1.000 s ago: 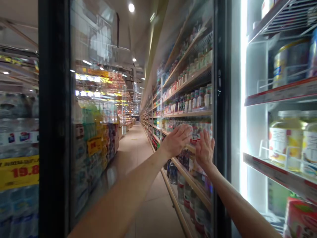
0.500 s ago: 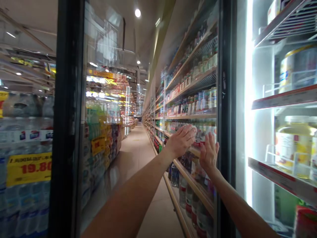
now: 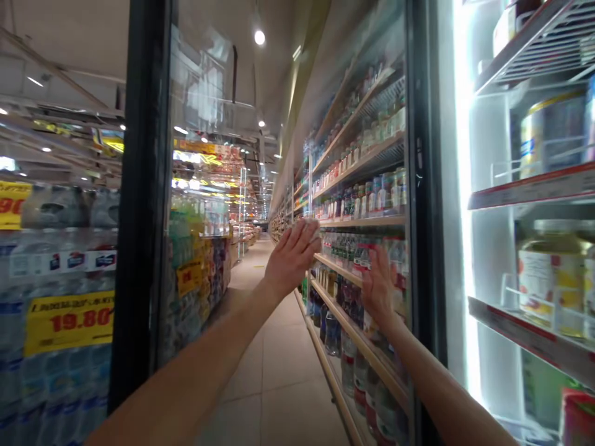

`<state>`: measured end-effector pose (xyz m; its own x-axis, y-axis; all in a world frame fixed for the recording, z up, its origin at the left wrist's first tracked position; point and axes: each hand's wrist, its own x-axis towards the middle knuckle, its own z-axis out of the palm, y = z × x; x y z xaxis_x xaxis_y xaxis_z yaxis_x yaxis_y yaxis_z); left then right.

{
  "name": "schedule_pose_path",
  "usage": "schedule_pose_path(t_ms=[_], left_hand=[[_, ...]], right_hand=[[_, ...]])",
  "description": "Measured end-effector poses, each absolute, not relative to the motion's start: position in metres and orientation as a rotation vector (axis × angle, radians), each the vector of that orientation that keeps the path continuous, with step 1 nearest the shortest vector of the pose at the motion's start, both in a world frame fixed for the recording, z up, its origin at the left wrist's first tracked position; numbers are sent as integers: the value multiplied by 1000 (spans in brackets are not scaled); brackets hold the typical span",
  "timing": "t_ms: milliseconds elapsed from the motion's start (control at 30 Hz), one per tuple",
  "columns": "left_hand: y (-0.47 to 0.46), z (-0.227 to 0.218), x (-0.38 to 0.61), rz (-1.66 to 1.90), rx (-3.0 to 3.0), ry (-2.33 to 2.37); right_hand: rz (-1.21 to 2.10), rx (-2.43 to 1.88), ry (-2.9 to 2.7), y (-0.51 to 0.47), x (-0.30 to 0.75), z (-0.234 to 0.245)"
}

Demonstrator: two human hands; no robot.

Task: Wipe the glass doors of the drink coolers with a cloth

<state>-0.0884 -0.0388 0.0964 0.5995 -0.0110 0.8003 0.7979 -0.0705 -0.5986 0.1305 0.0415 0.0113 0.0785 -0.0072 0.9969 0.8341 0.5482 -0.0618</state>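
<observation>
Head view's got the fridge's glass door (image 3: 279, 179) standing open right up front, left hand (image 3: 294, 255) with fingers together (can't tell if they're pinching something pale), right hand (image 3: 380, 285) open, contact unclear. Pane's probably heavy, stiff, slick and breakable, so I'd grab the black frame (image 3: 144, 186). Lit drink shelves (image 3: 534, 186) sit right, stacked bottles (image 3: 69, 378) left.

Blurred right hand (image 3: 379, 288), left hand (image 3: 290, 257) with palm hidden, red pack (image 3: 577, 420) cut off, shelf labels (image 3: 534, 187) blurred
</observation>
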Motion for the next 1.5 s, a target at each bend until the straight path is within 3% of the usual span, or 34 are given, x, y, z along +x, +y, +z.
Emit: schedule_pose_path(t_ms=[200,367,667,1033,1333,1500], left_hand=[[-52,58,-108,-601,-1622,-572],[-52,54,-119,-828,-1466,-835],[-79,58,-188,-710,-1484,-936],[-78,49,-191,-788,-1402,-967],[-74,46,-191,-803,-1381,-964],[-73,44,-191,-823,-1382,-969]], right_hand=[[-806,-584,-1471,14,88,23],[-730,-181,-1662,-20,19,30],[-805,-524,-1574,-13,-17,41],[-825,-680,-1193,49,113,45],[-894,-556,-1501,-3,-6,52],[-1061,-465,-1599,-5,-1,56]])
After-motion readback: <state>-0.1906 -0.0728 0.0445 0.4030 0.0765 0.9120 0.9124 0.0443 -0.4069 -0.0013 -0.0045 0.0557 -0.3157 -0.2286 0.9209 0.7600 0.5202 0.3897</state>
